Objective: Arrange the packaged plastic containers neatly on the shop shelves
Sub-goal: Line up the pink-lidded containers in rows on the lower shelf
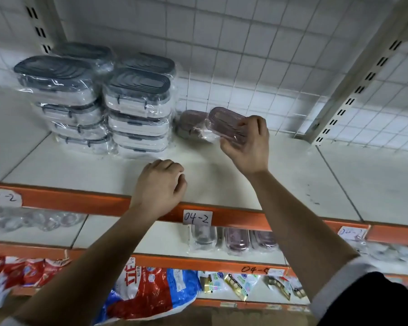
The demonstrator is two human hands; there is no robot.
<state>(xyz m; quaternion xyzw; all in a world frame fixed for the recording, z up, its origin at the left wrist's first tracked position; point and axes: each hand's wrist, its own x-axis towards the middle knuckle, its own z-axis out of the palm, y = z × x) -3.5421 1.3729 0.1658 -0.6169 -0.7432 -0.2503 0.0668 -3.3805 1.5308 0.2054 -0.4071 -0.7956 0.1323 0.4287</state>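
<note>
My right hand point(246, 143) grips a small pink-lidded container in clear wrap point(224, 122), tilted a little above the upper shelf point(222, 175). Just left of it a second pink container point(190, 124) rests on the shelf against the wire back. Two stacks of grey-lidded wrapped containers stand further left: the left stack point(64, 100) and the right stack point(138, 109), with more behind them. My left hand point(161, 184) sits loosely curled near the shelf's front edge, holding nothing.
An orange shelf lip point(80, 201) carries a paper tag "04-2" point(194, 217). The shelf below holds more small wrapped containers point(236, 240) and clear ones at left point(33, 220). The lowest shelf has red and blue bags point(149, 292). A slotted upright point(353, 90) stands at right.
</note>
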